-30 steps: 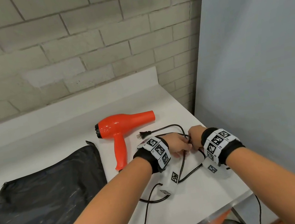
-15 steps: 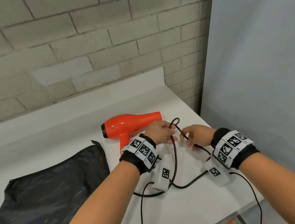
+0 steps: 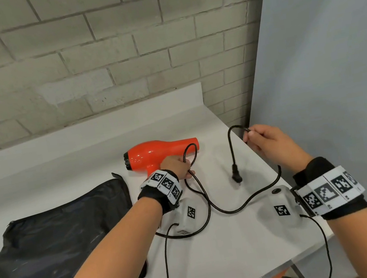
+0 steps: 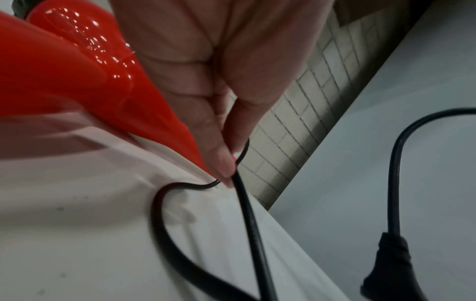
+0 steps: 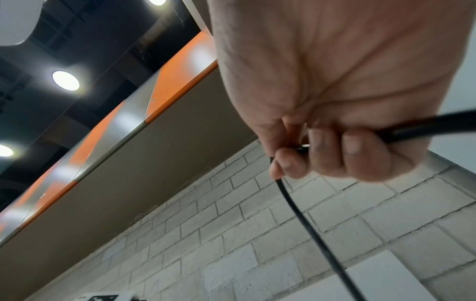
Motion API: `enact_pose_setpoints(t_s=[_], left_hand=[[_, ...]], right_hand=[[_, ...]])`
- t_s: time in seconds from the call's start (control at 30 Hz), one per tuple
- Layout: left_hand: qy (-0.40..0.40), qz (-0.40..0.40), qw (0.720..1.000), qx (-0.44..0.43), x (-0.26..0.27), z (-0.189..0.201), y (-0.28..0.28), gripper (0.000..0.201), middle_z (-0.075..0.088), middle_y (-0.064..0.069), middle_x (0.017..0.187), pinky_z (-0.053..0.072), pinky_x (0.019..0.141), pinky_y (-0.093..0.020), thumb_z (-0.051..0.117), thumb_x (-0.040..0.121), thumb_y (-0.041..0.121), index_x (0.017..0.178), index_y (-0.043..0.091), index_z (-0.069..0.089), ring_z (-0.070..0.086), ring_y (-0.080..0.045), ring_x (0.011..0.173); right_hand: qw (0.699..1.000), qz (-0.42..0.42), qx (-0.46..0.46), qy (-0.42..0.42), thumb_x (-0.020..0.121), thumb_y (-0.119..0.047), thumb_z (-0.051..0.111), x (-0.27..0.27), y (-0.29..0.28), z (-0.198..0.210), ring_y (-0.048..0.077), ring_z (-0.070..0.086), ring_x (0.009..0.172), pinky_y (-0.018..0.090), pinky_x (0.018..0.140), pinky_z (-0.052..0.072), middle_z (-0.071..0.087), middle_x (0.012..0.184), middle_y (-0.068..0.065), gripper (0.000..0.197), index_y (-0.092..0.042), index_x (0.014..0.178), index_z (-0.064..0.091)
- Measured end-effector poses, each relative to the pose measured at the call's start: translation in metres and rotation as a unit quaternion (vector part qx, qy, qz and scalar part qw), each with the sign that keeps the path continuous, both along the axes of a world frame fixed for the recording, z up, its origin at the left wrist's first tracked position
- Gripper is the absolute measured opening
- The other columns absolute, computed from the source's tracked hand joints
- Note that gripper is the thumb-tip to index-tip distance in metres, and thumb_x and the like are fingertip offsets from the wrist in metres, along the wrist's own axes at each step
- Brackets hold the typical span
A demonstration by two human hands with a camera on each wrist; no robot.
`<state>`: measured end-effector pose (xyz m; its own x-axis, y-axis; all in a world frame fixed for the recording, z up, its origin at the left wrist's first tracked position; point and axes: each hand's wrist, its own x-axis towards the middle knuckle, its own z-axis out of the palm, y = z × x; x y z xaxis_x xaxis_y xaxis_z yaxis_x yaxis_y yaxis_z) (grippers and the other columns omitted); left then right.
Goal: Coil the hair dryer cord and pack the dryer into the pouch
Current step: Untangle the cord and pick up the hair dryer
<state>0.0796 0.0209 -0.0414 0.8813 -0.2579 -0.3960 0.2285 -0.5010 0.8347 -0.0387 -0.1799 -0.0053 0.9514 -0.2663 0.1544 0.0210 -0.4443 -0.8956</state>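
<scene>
Even, bright light in the head view, edges bowed. Ceiling lamps point(image 5: 65, 80) glare at nine o'clock of the right wrist view. Left wrist view dim, motion-blurred.

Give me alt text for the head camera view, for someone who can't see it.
Two hands stretch a black cord over a white counter: the left hand pinches a loop beside the orange hair dryer, the right hand holds the plug end dangling. A black pouch lies left.

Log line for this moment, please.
phase: coiling | left hand: pinches cord loop | right hand: grips cord, plug dangling | dryer: on counter | pouch: unpacked
</scene>
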Motion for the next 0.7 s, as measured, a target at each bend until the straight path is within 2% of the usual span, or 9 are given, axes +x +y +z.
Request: enact_pose_setpoints(t_s=[0.07,0.13,0.2,0.3,0.37,0.43,0.53,0.6,0.7], left_hand=[[-0.011,-0.039,0.998,0.040,-0.004,0.002,-0.001,0.019,0.065,-0.010,0.081,0.050,0.094,-0.039,0.053,0.089,0.014,0.098,-0.001,0.058,0.065,-0.023,0.077],[-0.097,-0.088,0.980,0.148,-0.007,0.007,-0.001,0.043,0.062,-0.015,0.114,0.044,0.100,-0.037,0.055,0.088,0.026,0.124,0.003,0.051,0.060,-0.028,0.104],[-0.190,-0.089,0.970,0.126,-0.016,0.021,-0.003,0.049,0.056,-0.012,0.127,0.043,0.097,-0.034,0.053,0.088,0.031,0.131,0.010,0.044,0.054,-0.027,0.115],[-0.106,-0.118,0.982,-0.104,-0.041,0.049,-0.005,0.045,0.058,-0.003,0.100,0.051,0.065,-0.030,0.046,0.093,0.031,0.136,0.026,0.034,0.061,-0.018,0.080],[-0.029,-0.165,0.968,-0.189,-0.051,0.060,-0.002,0.037,0.058,-0.002,0.091,0.047,0.060,-0.025,0.038,0.095,0.034,0.133,0.031,0.036,0.058,-0.015,0.069],[0.003,-0.184,0.958,-0.221,-0.055,0.069,0.003,0.029,0.059,-0.001,0.087,0.046,0.062,-0.025,0.033,0.096,0.036,0.114,0.024,0.053,0.057,-0.012,0.067],[-0.036,-0.154,0.963,-0.220,-0.056,0.072,0.009,0.014,0.057,-0.001,0.081,0.047,0.055,-0.017,0.047,0.093,0.019,0.085,0.016,0.057,0.056,-0.005,0.061],[-0.060,-0.114,0.965,-0.227,-0.054,0.073,0.015,0.014,0.055,-0.003,0.076,0.048,0.051,-0.014,0.050,0.090,0.007,0.079,0.013,0.056,0.054,-0.003,0.055],[-0.063,-0.060,0.965,-0.248,-0.047,0.080,0.028,0.016,0.052,-0.002,0.069,0.050,0.054,-0.017,0.047,0.091,0.003,0.083,0.013,0.056,0.053,-0.007,0.053]], right_hand=[[1.000,0.000,-0.001,0.005,0.095,-0.012,0.038,-0.002,0.003,0.001,0.005,0.040,0.054,0.024,0.059,0.033,0.043,0.060,-0.004,0.035,-0.031,0.075,0.059],[0.999,0.020,-0.017,0.023,0.094,-0.007,0.037,-0.006,0.011,0.003,0.012,0.040,0.060,0.024,0.059,0.033,0.046,0.064,-0.004,0.037,-0.034,0.082,0.060],[0.997,0.039,-0.052,0.034,0.093,-0.004,0.039,-0.008,0.020,0.002,0.009,0.040,0.056,0.018,0.054,0.033,0.049,0.067,-0.006,0.036,-0.032,0.093,0.061],[0.995,0.052,-0.078,0.023,0.092,-0.005,0.044,-0.009,0.033,0.004,0.005,0.038,0.046,0.009,0.047,0.033,0.051,0.067,-0.010,0.033,-0.025,0.109,0.064],[0.994,0.063,-0.086,0.009,0.091,-0.005,0.048,-0.010,0.042,0.008,0.000,0.044,0.049,0.006,0.052,0.036,0.054,0.068,-0.013,0.031,-0.020,0.112,0.065],[0.993,0.078,-0.090,-0.011,0.089,-0.005,0.051,-0.010,0.052,0.014,-0.006,0.048,0.054,0.004,0.056,0.036,0.056,0.068,-0.014,0.029,-0.017,0.111,0.065],[0.988,0.102,-0.113,0.003,0.091,-0.006,0.048,-0.009,0.058,0.017,-0.007,0.052,0.060,0.004,0.061,0.038,0.063,0.077,-0.007,0.030,-0.019,0.114,0.063],[0.983,0.101,-0.146,0.034,0.093,-0.006,0.042,-0.010,0.056,0.015,-0.005,0.052,0.060,0.005,0.060,0.037,0.064,0.084,-0.005,0.030,-0.015,0.112,0.063],[0.985,0.087,-0.135,0.069,0.094,-0.010,0.042,-0.012,0.047,0.012,-0.004,0.053,0.056,0.007,0.054,0.038,0.061,0.076,-0.004,0.024,-0.011,0.098,0.066]])
